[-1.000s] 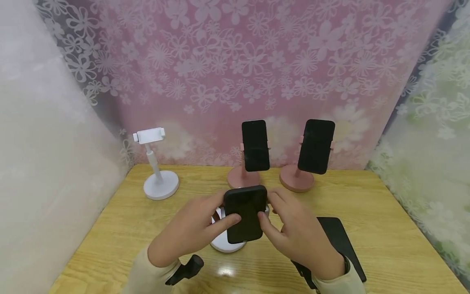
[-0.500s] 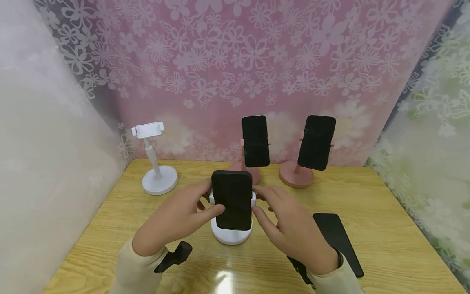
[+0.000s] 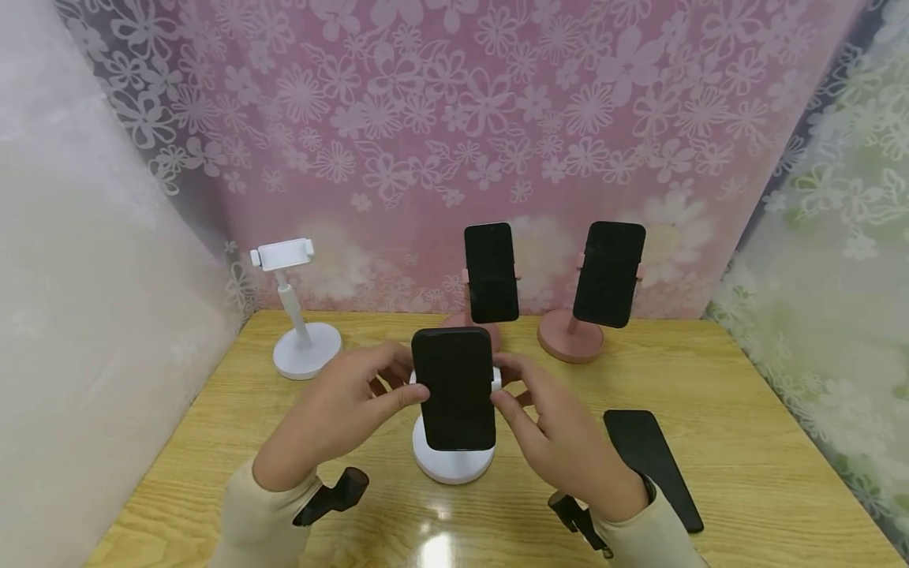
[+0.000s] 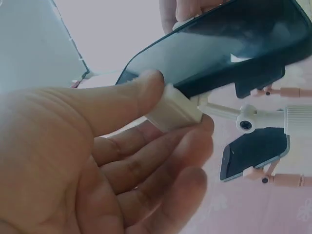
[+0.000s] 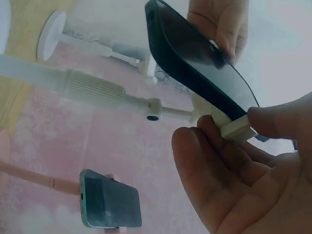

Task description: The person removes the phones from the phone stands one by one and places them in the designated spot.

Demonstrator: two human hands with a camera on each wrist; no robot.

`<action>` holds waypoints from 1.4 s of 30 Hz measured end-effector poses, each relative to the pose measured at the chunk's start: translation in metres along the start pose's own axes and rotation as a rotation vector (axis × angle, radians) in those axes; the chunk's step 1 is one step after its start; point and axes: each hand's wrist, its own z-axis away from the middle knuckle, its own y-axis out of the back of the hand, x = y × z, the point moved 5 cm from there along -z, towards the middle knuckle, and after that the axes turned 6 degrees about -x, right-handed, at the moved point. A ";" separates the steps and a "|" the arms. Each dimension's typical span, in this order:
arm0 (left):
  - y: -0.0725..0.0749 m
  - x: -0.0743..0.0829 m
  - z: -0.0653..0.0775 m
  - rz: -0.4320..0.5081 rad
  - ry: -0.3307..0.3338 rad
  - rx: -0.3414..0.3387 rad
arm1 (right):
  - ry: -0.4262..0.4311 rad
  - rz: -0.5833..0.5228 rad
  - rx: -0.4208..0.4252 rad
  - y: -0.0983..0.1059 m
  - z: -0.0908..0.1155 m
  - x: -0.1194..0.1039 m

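A black phone (image 3: 454, 390) stands upright in the holder of a white phone stand (image 3: 452, 467), screen towards me. On its left side, my left hand (image 3: 348, 402) pinches the holder's white end grip (image 4: 176, 109), thumb in front and fingers curled behind, as the left wrist view shows. My right hand (image 3: 561, 434) pinches the opposite end grip (image 5: 238, 128) between thumb and index finger in the right wrist view. Both end grips sit against the phone's long edges. The phone hides most of the stand's pole in the head view.
Two pink stands at the back hold phones, a middle phone (image 3: 491, 273) and a right phone (image 3: 609, 274). A white stand (image 3: 307, 349) with a bare holder is at the back left. One black phone-like slab (image 3: 653, 465) lies beside my right forearm on the wooden table (image 3: 753, 442).
The black phone has shifted left and sits between the stand's end grips. My thumbs have moved from its front to the grips at its sides. Over the last half second little has changed.
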 end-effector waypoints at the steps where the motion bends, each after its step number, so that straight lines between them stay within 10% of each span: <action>1: -0.001 0.002 0.000 0.008 -0.009 -0.005 | -0.005 -0.008 -0.001 0.003 0.001 0.000; 20: -0.012 0.013 0.003 0.020 -0.047 -0.103 | 0.041 0.129 0.061 0.017 0.006 -0.006; 42: -0.011 0.016 0.001 0.026 -0.079 -0.044 | 0.020 0.103 0.048 0.012 0.006 -0.004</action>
